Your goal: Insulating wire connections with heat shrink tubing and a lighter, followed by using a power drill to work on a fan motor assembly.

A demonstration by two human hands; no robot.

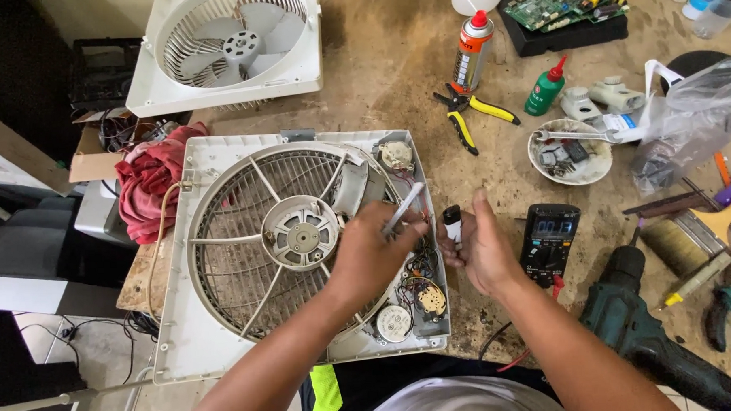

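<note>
White plastic tube, thin and straight [404,208], pinched near its lower end between thumb and fingertips [416,227] of the left hand [373,250]; it slants up and to the right, free end above the knuckles. Left fingers closed on it. Right hand [480,250] just beside, fingers curled around a small black-and-white cylindrical lighter [453,223], which stands upright out of the fist (index finger raised above it). The two held things are near each other, not touching. Both hands hover over the right edge of the cream square plastic fan housing [305,345], above its tangle of thin wires [420,264]. Right of the right hand, a black digital multimeter [549,233] lies on the stained wooden workbench [393,75].
</note>
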